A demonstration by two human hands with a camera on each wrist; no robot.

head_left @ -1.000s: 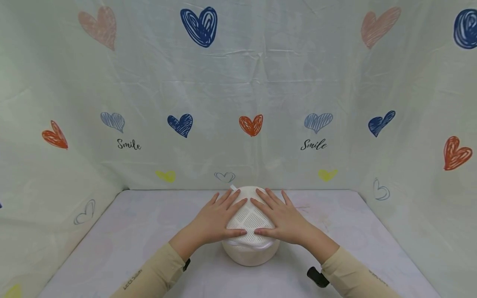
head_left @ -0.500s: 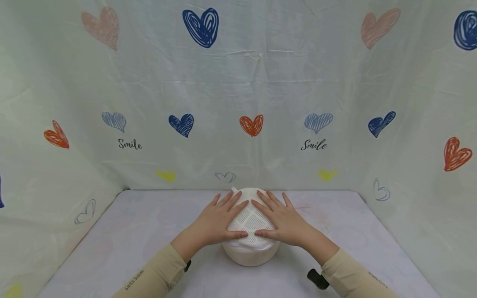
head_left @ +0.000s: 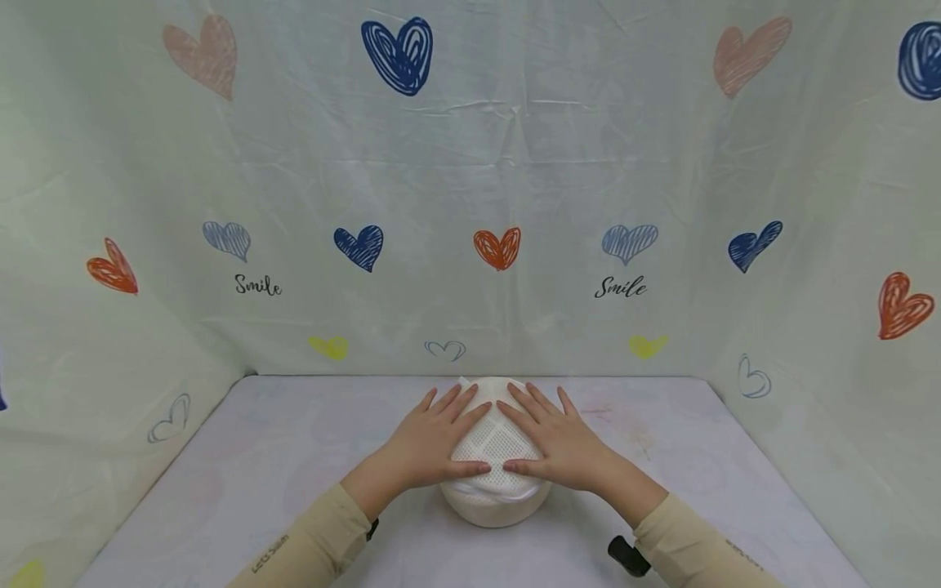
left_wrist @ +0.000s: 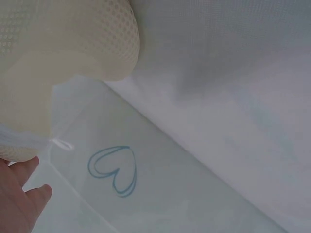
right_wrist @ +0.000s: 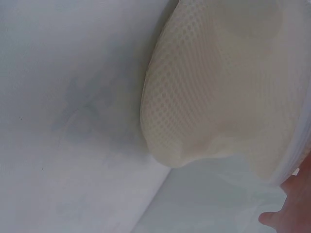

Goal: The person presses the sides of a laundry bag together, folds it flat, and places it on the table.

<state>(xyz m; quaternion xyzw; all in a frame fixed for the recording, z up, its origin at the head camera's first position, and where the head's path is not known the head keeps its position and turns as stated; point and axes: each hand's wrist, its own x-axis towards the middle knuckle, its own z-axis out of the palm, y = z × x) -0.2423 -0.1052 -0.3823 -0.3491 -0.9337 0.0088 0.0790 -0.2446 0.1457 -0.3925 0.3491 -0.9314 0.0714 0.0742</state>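
A white mesh laundry bag (head_left: 494, 445), rounded and bulging, stands on the table with something cream-coloured showing through its netting. Spread across the left half of its top is my left hand (head_left: 430, 445), fingers straight. My right hand (head_left: 564, 447) presses the right half the same way, the two thumbs pointing at each other. A pale band (right_wrist: 297, 145) runs round the bag in the right wrist view, just under the right hand (right_wrist: 297, 206). From the left wrist, the left fingertips (left_wrist: 30, 167) show at the bag's edge. The palms hide much of its upper sides.
The pale table (head_left: 294, 441) spreads out around the bag. White curtains (head_left: 559, 163) printed with hearts and "Smile" rise behind it and on both sides. A black wrist-worn device (head_left: 628, 557) hangs under the right forearm.
Both hands have sunk a little, and the top of the bag has lowered and flattened beneath them. Its base stays in the same place.
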